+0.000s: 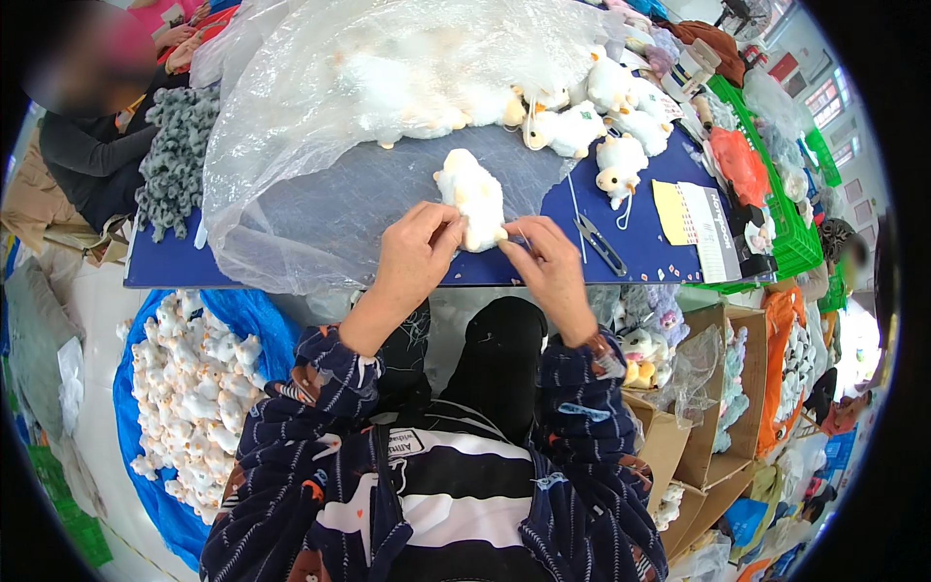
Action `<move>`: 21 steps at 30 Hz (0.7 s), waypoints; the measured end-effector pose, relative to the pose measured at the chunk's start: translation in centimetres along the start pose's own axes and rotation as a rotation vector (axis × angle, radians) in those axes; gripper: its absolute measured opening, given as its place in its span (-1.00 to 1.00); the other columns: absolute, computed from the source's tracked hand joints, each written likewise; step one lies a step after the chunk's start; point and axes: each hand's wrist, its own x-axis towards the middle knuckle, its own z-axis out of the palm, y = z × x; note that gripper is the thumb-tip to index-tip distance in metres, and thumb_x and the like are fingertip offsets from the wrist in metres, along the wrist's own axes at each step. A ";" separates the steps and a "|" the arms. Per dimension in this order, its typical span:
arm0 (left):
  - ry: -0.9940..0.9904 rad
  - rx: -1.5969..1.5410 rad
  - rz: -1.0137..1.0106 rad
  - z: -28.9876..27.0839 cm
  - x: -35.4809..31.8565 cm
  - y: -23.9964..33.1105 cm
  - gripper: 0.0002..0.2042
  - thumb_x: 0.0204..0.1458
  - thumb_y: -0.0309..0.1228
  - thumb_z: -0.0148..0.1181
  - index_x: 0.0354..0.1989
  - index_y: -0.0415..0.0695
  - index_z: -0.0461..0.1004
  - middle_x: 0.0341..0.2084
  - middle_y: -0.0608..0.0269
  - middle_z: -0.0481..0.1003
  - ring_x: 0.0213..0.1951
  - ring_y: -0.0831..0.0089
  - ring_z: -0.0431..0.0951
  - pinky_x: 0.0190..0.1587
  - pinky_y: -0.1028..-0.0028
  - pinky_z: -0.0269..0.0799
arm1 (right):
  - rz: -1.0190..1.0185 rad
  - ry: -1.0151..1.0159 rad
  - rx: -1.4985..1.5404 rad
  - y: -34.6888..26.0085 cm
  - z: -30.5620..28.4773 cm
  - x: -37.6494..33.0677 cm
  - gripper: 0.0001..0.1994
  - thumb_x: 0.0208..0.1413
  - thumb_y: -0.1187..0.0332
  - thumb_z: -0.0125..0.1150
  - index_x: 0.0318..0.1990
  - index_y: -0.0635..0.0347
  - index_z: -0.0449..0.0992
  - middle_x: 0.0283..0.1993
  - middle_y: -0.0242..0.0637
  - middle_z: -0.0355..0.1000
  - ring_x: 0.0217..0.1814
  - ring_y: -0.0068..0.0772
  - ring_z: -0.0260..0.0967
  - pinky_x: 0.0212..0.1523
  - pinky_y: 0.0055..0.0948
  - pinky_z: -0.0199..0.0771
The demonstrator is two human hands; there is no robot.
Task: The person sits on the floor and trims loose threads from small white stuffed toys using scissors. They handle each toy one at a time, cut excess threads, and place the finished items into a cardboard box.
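A small white fluffy plush toy (471,194) with orange-tan feet stands out over the near edge of the blue table, in front of me. My left hand (415,254) pinches its lower left side between thumb and fingers. At its lower right, the thumb and forefinger of my right hand (549,260) close on a small foot; any thread or needle there is too fine to make out. Thread snips (601,246) lie just right of that hand. Farther right rests another white plush toy (620,167) with a looped cord.
Clear plastic sheeting (291,204) covers part of the blue table (650,254), with many white plush toys under and beside it. A notepad (706,231) lies right. Below left, a blue bag (131,427) holds white toys; cardboard boxes (693,441) stand right. Another person (92,145) sits far left.
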 end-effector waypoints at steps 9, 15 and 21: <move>-0.012 -0.064 0.032 -0.7 0.5 0.8 -0.92 0.04 -0.51 0.21 -0.34 -0.26 0.54 -0.46 0.21 0.50 -0.47 0.51 0.48 -0.41 0.54 0.39 | 0.205 -0.030 -0.537 5.2 -10.2 -2.8 -0.68 -0.03 0.35 0.28 -0.14 0.34 0.48 -0.25 -0.02 0.41 -0.22 0.03 0.40 -0.21 -0.18 0.38; 0.037 -0.038 0.112 -0.8 0.6 0.7 -0.92 0.03 -0.53 0.21 -0.35 -0.28 0.53 -0.41 0.18 0.51 -0.39 0.49 0.54 -0.31 0.54 0.46 | 0.190 -0.121 -0.466 4.3 -10.5 -2.4 -0.76 -0.05 0.40 0.29 -0.24 0.32 0.49 -0.33 -0.08 0.39 -0.32 -0.04 0.39 -0.29 -0.23 0.38; 0.014 -0.177 0.032 -0.8 0.9 0.3 -0.91 0.03 -0.53 0.22 -0.34 -0.31 0.52 -0.35 0.20 0.50 -0.33 0.52 0.52 -0.27 0.54 0.47 | 0.159 -0.205 -0.444 4.2 -11.2 -2.2 -0.76 -0.05 0.41 0.28 -0.23 0.32 0.45 -0.32 -0.09 0.40 -0.35 -0.03 0.38 -0.31 -0.24 0.39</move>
